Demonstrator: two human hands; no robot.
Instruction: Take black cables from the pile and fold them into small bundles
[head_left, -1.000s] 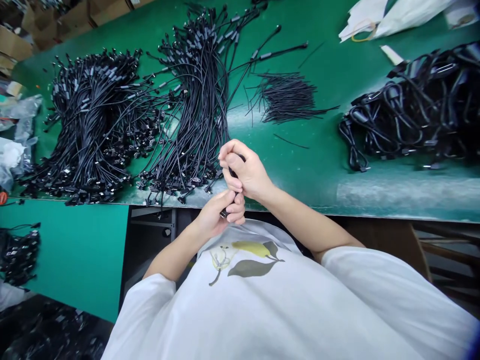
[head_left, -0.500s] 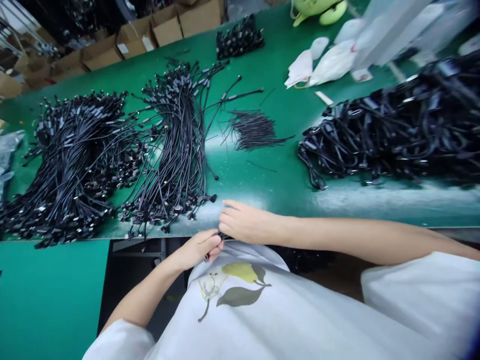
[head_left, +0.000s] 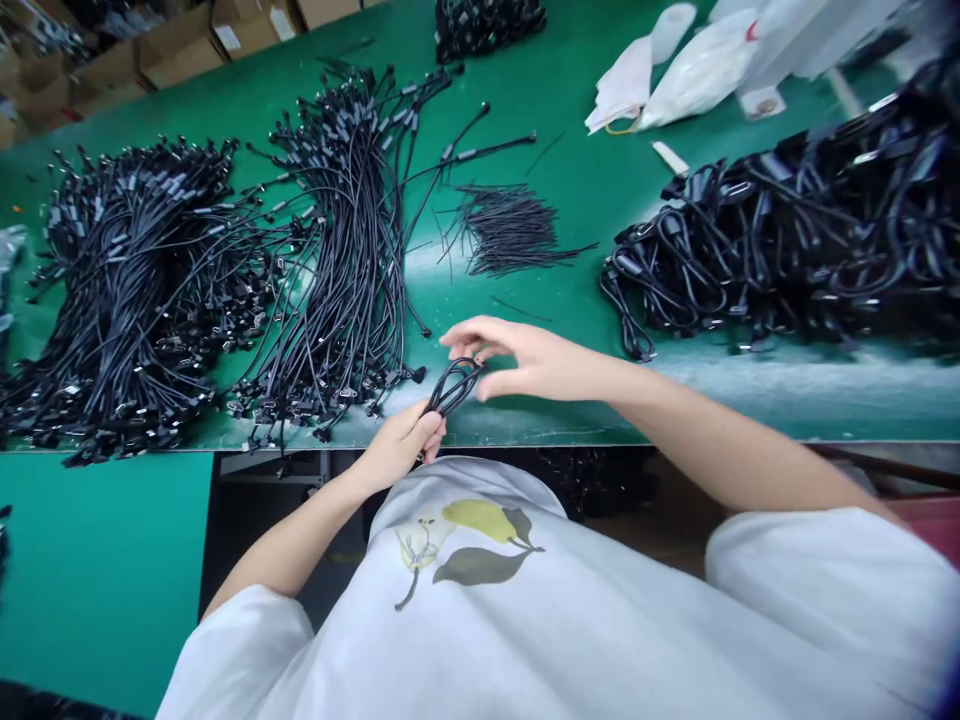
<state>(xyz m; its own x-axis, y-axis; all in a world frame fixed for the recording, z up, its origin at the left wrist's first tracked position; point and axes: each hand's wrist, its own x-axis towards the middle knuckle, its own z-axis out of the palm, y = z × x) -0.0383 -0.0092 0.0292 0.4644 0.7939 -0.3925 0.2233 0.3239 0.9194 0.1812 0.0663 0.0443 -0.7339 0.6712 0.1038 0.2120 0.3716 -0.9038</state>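
Note:
A looped black cable [head_left: 452, 388] stands up from my left hand [head_left: 409, 442], whose fingers are closed round its lower end at the table's front edge. My right hand [head_left: 517, 358] is just right of the loops, thumb and fingers apart and curved towards them. Whether its fingertips touch the cable I cannot tell. Beyond my hands lies a small heap of thin black ties [head_left: 517, 230]. A pile of straight black cables [head_left: 352, 240] with plugs at their ends spreads to the left of it.
Another big pile of straight cables [head_left: 127, 280] covers the far left. Coiled cables [head_left: 787, 240] are heaped on the right. At the back are a black bundle [head_left: 487, 28], white bags [head_left: 697, 65] and cardboard boxes [head_left: 180, 45]. All lie on or beside the green table [head_left: 555, 420].
My right hand has lifted away from my left and opened. The looped cable, hidden between my hands before, now shows above my left hand. The view has tipped a little downward.

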